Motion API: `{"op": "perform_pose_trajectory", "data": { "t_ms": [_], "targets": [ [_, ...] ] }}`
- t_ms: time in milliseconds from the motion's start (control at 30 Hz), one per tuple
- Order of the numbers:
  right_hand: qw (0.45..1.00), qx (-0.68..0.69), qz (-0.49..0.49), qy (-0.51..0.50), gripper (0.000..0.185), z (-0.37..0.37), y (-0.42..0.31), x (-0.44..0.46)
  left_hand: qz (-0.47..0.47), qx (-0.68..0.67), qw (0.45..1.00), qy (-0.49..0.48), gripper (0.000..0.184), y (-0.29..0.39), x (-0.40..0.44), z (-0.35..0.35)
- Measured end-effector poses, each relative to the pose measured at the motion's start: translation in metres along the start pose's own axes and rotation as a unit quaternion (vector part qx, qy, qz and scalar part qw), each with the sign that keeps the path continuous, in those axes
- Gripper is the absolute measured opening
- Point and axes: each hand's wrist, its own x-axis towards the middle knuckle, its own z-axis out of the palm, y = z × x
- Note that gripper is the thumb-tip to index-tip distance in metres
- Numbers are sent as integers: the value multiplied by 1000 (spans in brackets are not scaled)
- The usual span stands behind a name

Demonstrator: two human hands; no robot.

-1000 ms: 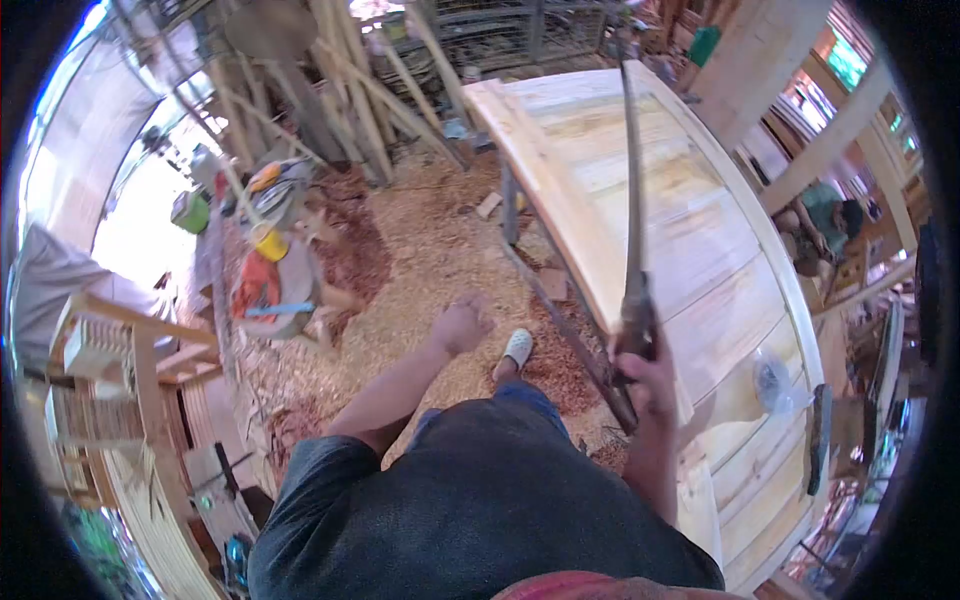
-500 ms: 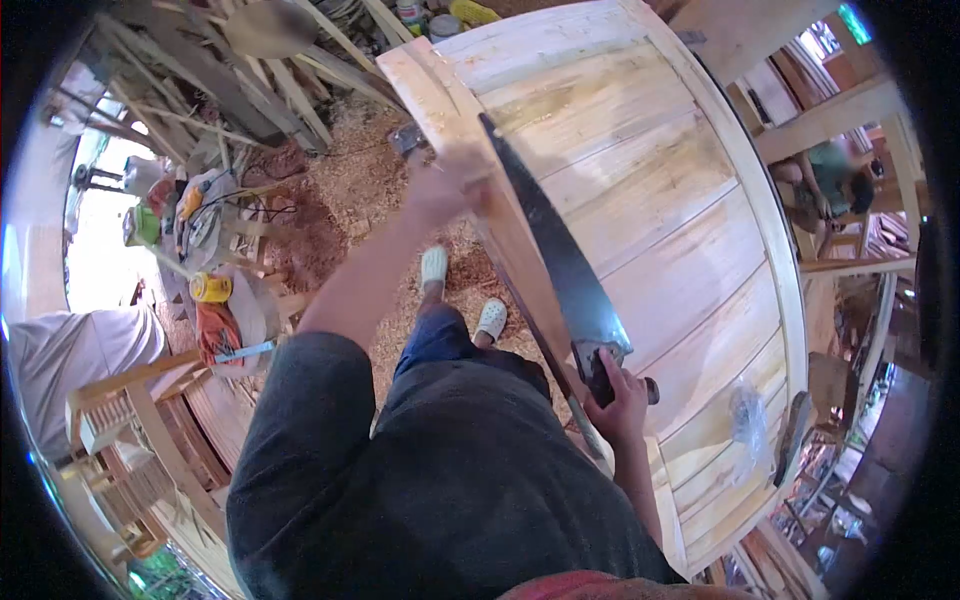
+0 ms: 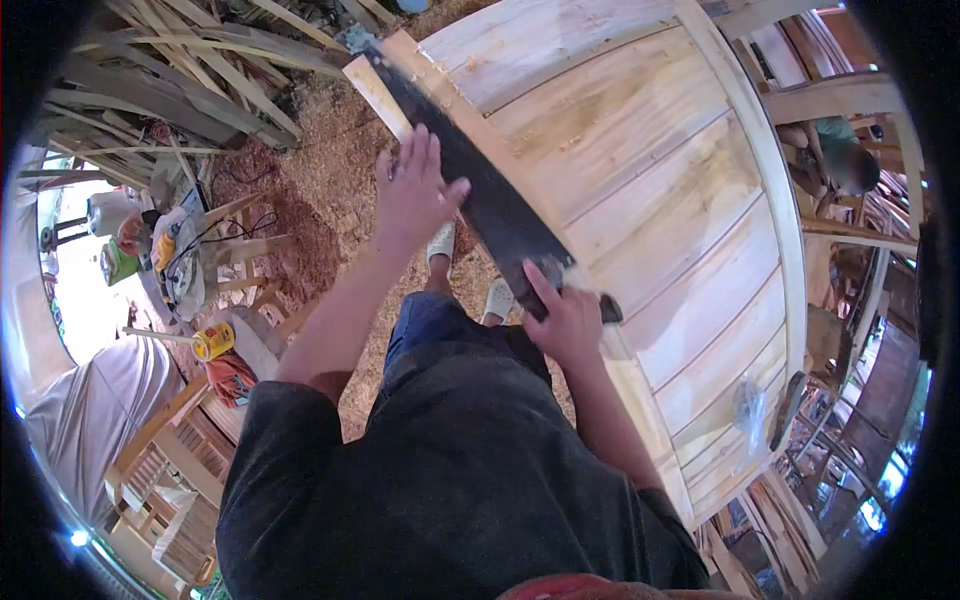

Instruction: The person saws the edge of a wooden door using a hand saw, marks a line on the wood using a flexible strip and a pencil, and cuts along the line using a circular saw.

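Note:
My right hand [image 3: 568,325] is closed around the dark handle of a handsaw [image 3: 490,190], index finger stretched along it. The dark blade runs away from me toward the upper left, over the near edge of a large pale wooden panel [image 3: 660,200] made of joined boards. My left hand [image 3: 412,195] has its fingers spread beside the blade, with the fingertips at its left edge; I cannot tell whether they press on it. A narrow light wood strip [image 3: 378,95] shows left of the blade near its far end.
Wood shavings [image 3: 330,180] cover the floor around my feet. Scrap lumber [image 3: 190,75] is piled upper left. A yellow container [image 3: 212,342] and power tools sit at left. A clear plastic bag [image 3: 748,410] lies on the panel. Another person [image 3: 835,160] sits at upper right.
The saw has moved left, now lying along the panel's near edge. My left hand has come back from the panel's far corner and its fingers are spread by the blade.

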Motion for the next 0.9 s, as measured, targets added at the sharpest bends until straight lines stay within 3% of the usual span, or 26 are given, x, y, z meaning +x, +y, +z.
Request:
{"op": "perform_pose_trajectory", "data": {
  "t_ms": [133,267,367,400,500,600,700,800,900],
  "targets": [
    [997,27,21,-71,84,-11,-13,41,11,29,999,-17,91,-32,41,-9],
    [993,9,37,-116,88,-5,15,-33,66,-2,995,-73,99,13,-3,-16],
    [994,70,20,-83,91,1,29,-34,89,-9,995,-48,105,12,-8,-5],
    [997,72,-15,-24,90,5,23,1,62,39,996,-51,108,-2,15,-8],
    [985,-8,43,-168,87,-12,-5,84,64,89,994,-5,107,-57,61,-9],
    [992,-4,20,-122,85,-16,2,60,49,83,995,-6,100,-40,50,-8],
    [999,18,-13,-31,82,-3,41,-19,93,99,985,-107,101,21,10,-17],
    [996,64,6,-62,80,-5,57,-41,98,22,992,-77,103,37,-10,-4],
    [998,20,-21,-64,76,-17,21,44,72,116,989,-51,103,-18,42,-14]
  ]
}}
